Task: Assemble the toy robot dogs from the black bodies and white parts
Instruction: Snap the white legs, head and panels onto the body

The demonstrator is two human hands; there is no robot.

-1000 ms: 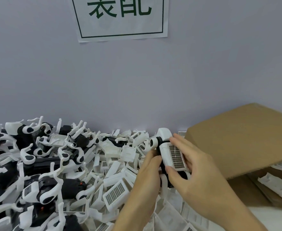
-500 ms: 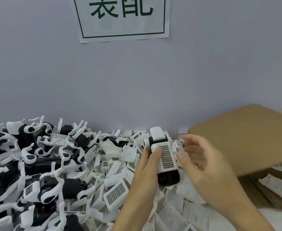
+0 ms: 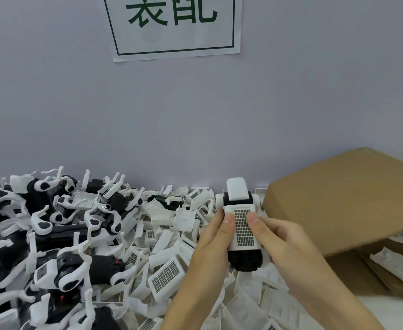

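Two hands: I see both of them meeting at centre right on one toy dog body, over a bench heaped with parts.
Wall point(image 3: 195, 120): I see a plain grey surface filling the far half of the view.
Sign point(image 3: 174, 25): a white sheet with green characters inside a green border, stuck to the wall at top centre.
Cardboard box point(image 3: 343, 198): brown, tilted, at the far right; its near-left corner sits just beside the held body.
Assembled dogs point(image 3: 52, 234): a tangle of black bodies with white legs, piled across the left side, from the wall to the near edge.
White grille covers point(image 3: 164, 277): loose white panels with dark grid faces, heaped in the middle and spilling under my wrists.
Black body point(image 3: 245, 259): held above the heap at centre right, lengthwise away from me, its black near end showing below the white cover.
Grille cover on the body point(image 3: 242, 226): lying on top of the black body, with a white head block at the far end.
Left hand point(image 3: 210, 253): I have it curled around the body's left side, thumb pressing on the cover's left edge.
Right hand point(image 3: 288, 246): I have it wrapped around the right side, thumb pressing on the cover's right edge.
White tray piece point(image 3: 395, 265): lying alone at the right, under the box's overhang.
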